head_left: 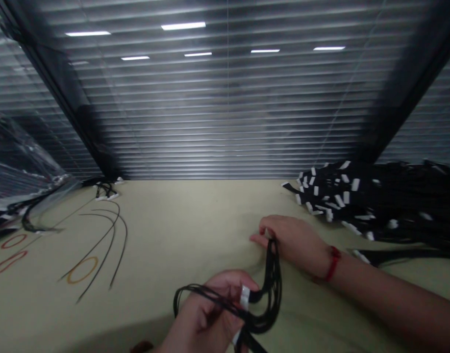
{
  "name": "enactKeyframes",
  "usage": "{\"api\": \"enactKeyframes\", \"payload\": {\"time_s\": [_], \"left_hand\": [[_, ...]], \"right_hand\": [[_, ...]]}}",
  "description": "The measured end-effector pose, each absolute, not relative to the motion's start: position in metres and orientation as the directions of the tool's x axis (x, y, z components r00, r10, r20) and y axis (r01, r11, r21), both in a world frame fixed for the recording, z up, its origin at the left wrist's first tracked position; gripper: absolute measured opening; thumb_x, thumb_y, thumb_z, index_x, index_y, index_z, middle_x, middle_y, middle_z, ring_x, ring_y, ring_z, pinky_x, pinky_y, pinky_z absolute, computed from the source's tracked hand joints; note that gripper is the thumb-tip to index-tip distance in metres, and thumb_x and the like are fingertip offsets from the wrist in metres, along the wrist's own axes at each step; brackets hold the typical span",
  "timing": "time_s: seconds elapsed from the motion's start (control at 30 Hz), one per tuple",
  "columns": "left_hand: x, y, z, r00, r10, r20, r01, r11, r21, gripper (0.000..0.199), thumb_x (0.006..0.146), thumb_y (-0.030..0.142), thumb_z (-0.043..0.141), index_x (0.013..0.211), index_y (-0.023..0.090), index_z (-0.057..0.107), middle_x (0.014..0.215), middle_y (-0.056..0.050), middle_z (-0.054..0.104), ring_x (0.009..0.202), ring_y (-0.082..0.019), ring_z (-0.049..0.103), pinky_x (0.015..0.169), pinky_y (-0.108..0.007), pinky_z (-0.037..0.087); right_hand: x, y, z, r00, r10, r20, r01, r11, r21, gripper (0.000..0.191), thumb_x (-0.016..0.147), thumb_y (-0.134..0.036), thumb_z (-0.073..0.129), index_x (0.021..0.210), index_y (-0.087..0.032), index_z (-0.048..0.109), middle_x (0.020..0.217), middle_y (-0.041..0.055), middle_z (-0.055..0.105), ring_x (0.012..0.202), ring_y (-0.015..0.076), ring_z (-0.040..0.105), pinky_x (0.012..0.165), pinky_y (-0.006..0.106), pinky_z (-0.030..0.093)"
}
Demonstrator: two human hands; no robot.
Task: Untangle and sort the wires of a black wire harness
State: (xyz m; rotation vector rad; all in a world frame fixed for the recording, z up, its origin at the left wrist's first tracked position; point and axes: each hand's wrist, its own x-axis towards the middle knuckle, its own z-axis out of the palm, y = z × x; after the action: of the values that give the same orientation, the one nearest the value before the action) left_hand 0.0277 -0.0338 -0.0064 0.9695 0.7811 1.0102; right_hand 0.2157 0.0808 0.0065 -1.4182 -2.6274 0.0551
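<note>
A black wire harness [272, 294] loops between my two hands above the pale tabletop. My left hand [213, 309], at the bottom middle, is closed around part of it, with a white connector [244, 296] showing at the fingertips. Loose thin wires of the harness pass over the left palm and curl beyond it. Higher and to the right, my right hand [284, 238] pinches the harness's upper end, where a small light-coloured piece shows between the fingers. A red band circles the right wrist.
A large pile of black harnesses with white connectors [344, 196] lies at the right. On the left are loose black wires [112, 235], a yellow rubber band [82, 270], red rubber bands [10, 262] and a clear plastic bag [30, 152]. Window blinds [225, 108] stand behind the table.
</note>
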Motion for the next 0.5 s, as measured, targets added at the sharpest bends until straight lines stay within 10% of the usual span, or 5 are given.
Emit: {"api": "enactKeyframes", "payload": {"time_s": [0.3, 0.5], "left_hand": [[0.024, -0.030, -0.023, 0.432, 0.896, 0.106, -0.390, 0.080, 0.918, 0.017, 0.082, 0.039, 0.060, 0.097, 0.031, 0.062, 0.069, 0.005, 0.045, 0.051, -0.004, 0.042, 0.048, -0.014, 0.040], [0.027, -0.026, -0.021, 0.226, 0.974, -0.019, -0.257, 0.079, 0.963, 0.028, 0.080, 0.045, 0.060, 0.099, 0.025, 0.055, 0.071, 0.005, 0.047, 0.047, -0.004, 0.047, 0.040, -0.013, 0.043]], "right_hand": [[0.208, 0.071, 0.006, -0.515, 0.856, -0.045, 0.854, 0.508, -0.116, 0.036, 0.088, -0.048, 0.050, 0.083, -0.014, 0.060, 0.074, 0.0018, 0.061, 0.068, 0.0144, 0.058, 0.060, 0.027, 0.043], [0.236, 0.045, 0.045, -0.501, 0.865, -0.016, 0.865, 0.501, -0.014, 0.018, 0.071, -0.031, 0.063, 0.082, -0.017, 0.058, 0.072, 0.0039, 0.060, 0.065, 0.0205, 0.058, 0.054, 0.028, 0.033]]}}
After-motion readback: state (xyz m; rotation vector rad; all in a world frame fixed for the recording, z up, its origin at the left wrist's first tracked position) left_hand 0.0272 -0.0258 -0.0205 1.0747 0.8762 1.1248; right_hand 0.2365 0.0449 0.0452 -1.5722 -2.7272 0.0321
